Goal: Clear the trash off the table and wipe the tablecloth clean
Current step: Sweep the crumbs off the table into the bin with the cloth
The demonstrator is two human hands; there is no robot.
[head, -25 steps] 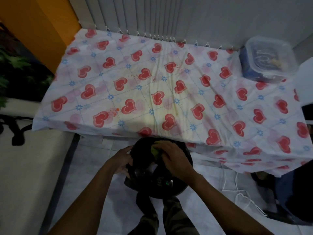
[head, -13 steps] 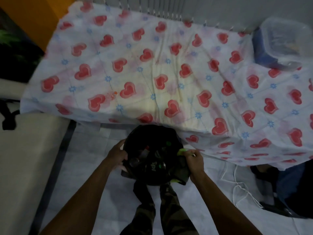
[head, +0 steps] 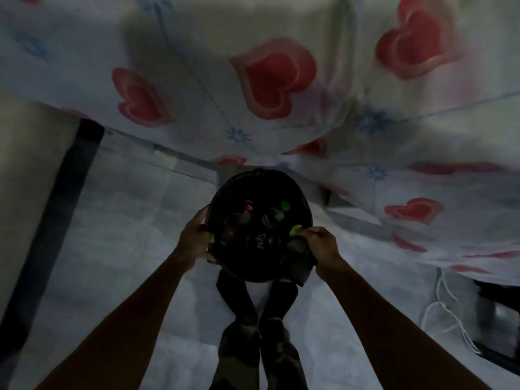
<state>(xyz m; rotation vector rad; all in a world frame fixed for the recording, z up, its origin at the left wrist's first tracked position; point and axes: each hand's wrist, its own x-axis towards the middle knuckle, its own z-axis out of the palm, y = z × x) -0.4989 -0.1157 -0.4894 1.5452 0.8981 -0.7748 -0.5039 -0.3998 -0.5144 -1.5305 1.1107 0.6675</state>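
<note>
Trash bin (head: 257,229): round, dark, held low over the floor (head: 118,220), just in front of the surface's hanging edge
Contents: bottles and small caps, one red, a few green; hard to tell more in the dim light
Left hand (head: 194,239): closed on the bin's left rim
Right hand (head: 320,243): gripping the right rim together with a dark cloth (head: 298,260) and something bright green at the fingertips
Tablecloth (head: 270,80): white with red hearts, draped over the surface, blurred, no trash visible on the part in view
Step in hand: probably setting the bin down; keep it level so nothing spills, keep hold of the cloth for wiping
Nearby: white cord (head: 441,305) on the floor at right, worth avoiding
</note>
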